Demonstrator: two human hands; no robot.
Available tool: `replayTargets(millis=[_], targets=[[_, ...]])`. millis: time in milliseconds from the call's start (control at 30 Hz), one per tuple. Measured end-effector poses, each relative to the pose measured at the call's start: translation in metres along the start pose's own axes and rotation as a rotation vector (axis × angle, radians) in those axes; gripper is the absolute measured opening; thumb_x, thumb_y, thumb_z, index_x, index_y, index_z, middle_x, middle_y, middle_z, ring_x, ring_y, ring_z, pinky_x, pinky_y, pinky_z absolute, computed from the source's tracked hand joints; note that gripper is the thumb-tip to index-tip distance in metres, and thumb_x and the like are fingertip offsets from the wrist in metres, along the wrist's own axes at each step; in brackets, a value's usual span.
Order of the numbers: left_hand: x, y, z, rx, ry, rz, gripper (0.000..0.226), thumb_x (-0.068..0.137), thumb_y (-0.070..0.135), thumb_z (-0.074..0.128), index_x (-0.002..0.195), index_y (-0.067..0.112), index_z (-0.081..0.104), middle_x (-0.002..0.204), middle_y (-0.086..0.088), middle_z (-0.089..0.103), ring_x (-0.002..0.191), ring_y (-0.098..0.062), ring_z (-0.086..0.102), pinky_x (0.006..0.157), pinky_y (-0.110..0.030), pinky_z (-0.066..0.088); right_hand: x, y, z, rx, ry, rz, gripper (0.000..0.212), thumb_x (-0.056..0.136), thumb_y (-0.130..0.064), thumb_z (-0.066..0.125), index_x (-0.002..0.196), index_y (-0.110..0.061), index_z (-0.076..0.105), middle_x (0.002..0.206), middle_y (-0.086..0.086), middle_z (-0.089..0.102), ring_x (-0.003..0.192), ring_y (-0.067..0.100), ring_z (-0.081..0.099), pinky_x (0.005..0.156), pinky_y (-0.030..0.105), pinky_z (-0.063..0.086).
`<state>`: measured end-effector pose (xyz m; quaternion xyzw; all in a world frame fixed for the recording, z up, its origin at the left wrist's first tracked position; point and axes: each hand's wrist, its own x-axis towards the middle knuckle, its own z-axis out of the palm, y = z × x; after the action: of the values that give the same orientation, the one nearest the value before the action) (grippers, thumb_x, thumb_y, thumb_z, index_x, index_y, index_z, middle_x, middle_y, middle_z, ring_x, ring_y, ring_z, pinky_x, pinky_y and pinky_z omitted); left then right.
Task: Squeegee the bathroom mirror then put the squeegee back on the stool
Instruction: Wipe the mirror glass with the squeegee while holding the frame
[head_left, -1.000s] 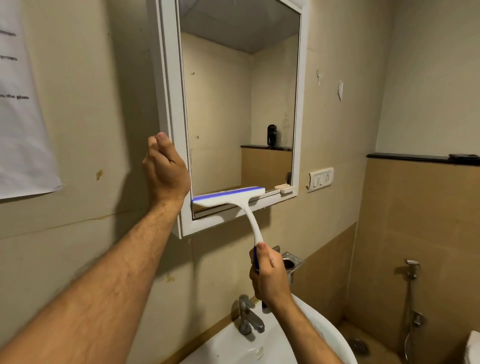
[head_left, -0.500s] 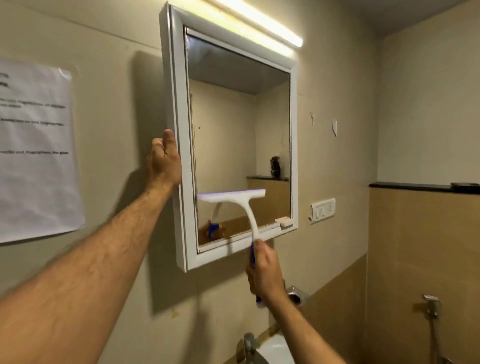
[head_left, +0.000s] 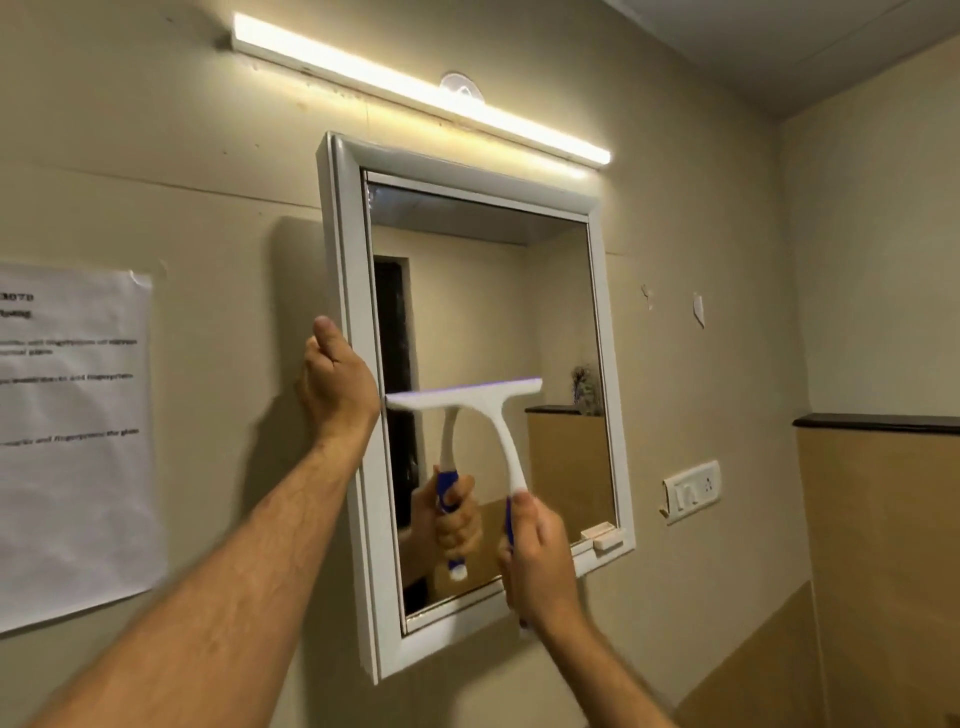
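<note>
The right hand (head_left: 537, 561) grips the squeegee (head_left: 483, 415) handle, hiding most of it; its blade lies mid-glass on the mirror (head_left: 550, 322), higher than before. The left hand (head_left: 337, 387) still clasps the frame's left edge, fingers hidden.

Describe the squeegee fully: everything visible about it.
The squeegee is T-shaped and looks like white plastic, with a wide, roughly level head showing a thin blue-violet strip along its top edge. A curved white neck runs down and right into a blue grip. The right hand curls round that grip, hiding most of it. The head lies against the mirror about halfway up the glass, toward its left side, and the mirror shows the squeegee's reflection. The left hand holds the frame's left edge, not the squeegee.
</note>
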<state>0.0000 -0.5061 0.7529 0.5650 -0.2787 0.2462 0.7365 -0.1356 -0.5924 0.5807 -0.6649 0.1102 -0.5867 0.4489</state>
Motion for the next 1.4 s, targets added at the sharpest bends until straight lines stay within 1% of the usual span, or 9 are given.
replayTargets(millis=[100, 267, 433, 567, 767, 967, 1200, 1300, 1400], targets=[[-0.002, -0.002, 0.0, 0.013, 0.02, 0.038, 0.058, 0.105, 0.041, 0.016, 0.129, 0.003, 0.052, 0.129, -0.02, 0.056, 0.12, -0.034, 0.048, 0.094, -0.032, 0.036, -0.005, 0.009, -0.003, 0.035, -0.005, 0.017, 0.041, 0.088, -0.058, 0.037, 0.065, -0.034, 0.06, 0.051, -0.01, 0.051, 0.05, 0.008, 0.043, 0.047, 0.023, 0.035], [-0.005, -0.008, 0.002, 0.007, 0.048, 0.099, 0.054, 0.105, 0.038, 0.018, 0.126, 0.002, 0.053, 0.125, -0.02, 0.058, 0.116, -0.031, 0.05, 0.081, -0.018, 0.025, 0.059, -0.076, 0.008, 0.216, -0.068, -0.038, 0.043, 0.096, -0.048, 0.036, 0.075, -0.015, 0.053, 0.051, -0.005, 0.049, 0.041, 0.007, 0.043, 0.04, 0.017, 0.038], [-0.006, -0.009, 0.004, 0.021, 0.062, 0.1, 0.055, 0.105, 0.039, 0.018, 0.13, 0.004, 0.051, 0.13, -0.018, 0.056, 0.12, -0.03, 0.049, 0.088, -0.022, 0.027, 0.111, -0.153, 0.024, 0.321, -0.184, -0.035, 0.054, 0.104, -0.032, 0.028, 0.058, -0.02, 0.055, 0.036, -0.008, 0.054, 0.029, -0.001, 0.047, 0.032, 0.01, 0.036], [-0.006, -0.009, 0.004, 0.023, 0.06, 0.098, 0.055, 0.105, 0.04, 0.017, 0.132, 0.006, 0.051, 0.131, -0.016, 0.056, 0.12, -0.027, 0.049, 0.088, -0.02, 0.026, 0.103, -0.134, 0.029, 0.269, -0.139, -0.04, 0.044, 0.103, -0.038, 0.026, 0.073, -0.02, 0.051, 0.038, -0.009, 0.051, 0.031, 0.0, 0.045, 0.035, 0.011, 0.036], [-0.005, -0.012, 0.006, 0.024, 0.061, 0.108, 0.057, 0.104, 0.043, 0.016, 0.131, 0.007, 0.051, 0.13, -0.015, 0.056, 0.119, -0.026, 0.05, 0.088, -0.021, 0.027, 0.097, -0.131, 0.022, 0.459, -0.209, 0.014, 0.054, 0.105, -0.029, 0.027, 0.058, -0.019, 0.052, 0.037, -0.005, 0.051, 0.029, 0.0, 0.045, 0.032, 0.012, 0.035], [-0.006, -0.011, 0.005, 0.05, 0.078, 0.104, 0.054, 0.105, 0.039, 0.019, 0.131, 0.005, 0.051, 0.132, -0.016, 0.055, 0.121, -0.027, 0.048, 0.087, -0.017, 0.024, 0.122, -0.157, 0.033, 0.292, -0.128, -0.097, 0.046, 0.104, -0.032, 0.031, 0.065, -0.018, 0.051, 0.039, -0.011, 0.055, 0.033, -0.002, 0.049, 0.034, 0.011, 0.038], [-0.007, -0.013, 0.005, 0.054, 0.065, 0.114, 0.055, 0.104, 0.042, 0.017, 0.134, 0.007, 0.049, 0.133, -0.015, 0.054, 0.122, -0.027, 0.047, 0.087, -0.02, 0.025, 0.092, -0.093, 0.014, 0.144, -0.081, -0.159, 0.038, 0.099, -0.044, 0.032, 0.076, -0.026, 0.056, 0.047, -0.013, 0.057, 0.04, 0.0, 0.052, 0.042, 0.009, 0.04], [-0.007, -0.011, 0.005, 0.086, 0.084, 0.141, 0.055, 0.102, 0.049, 0.018, 0.109, 0.015, 0.06, 0.099, -0.01, 0.066, 0.09, -0.021, 0.059, 0.077, -0.02, 0.035, 0.115, -0.094, 0.002, 0.083, 0.039, -0.193, 0.04, 0.101, -0.041, 0.032, 0.073, -0.028, 0.058, 0.055, -0.004, 0.054, 0.047, 0.007, 0.049, 0.049, 0.024, 0.044], [-0.01, -0.009, 0.004, 0.152, 0.099, 0.153, 0.049, 0.097, 0.061, 0.02, 0.072, 0.026, 0.043, 0.062, 0.01, 0.046, 0.054, -0.003, 0.039, 0.047, -0.017, 0.022, 0.141, -0.105, -0.007, -0.031, 0.077, -0.195, 0.039, 0.099, -0.049, 0.03, 0.077, -0.024, 0.052, 0.06, -0.004, 0.047, 0.045, 0.006, 0.045, 0.049, 0.027, 0.042]])
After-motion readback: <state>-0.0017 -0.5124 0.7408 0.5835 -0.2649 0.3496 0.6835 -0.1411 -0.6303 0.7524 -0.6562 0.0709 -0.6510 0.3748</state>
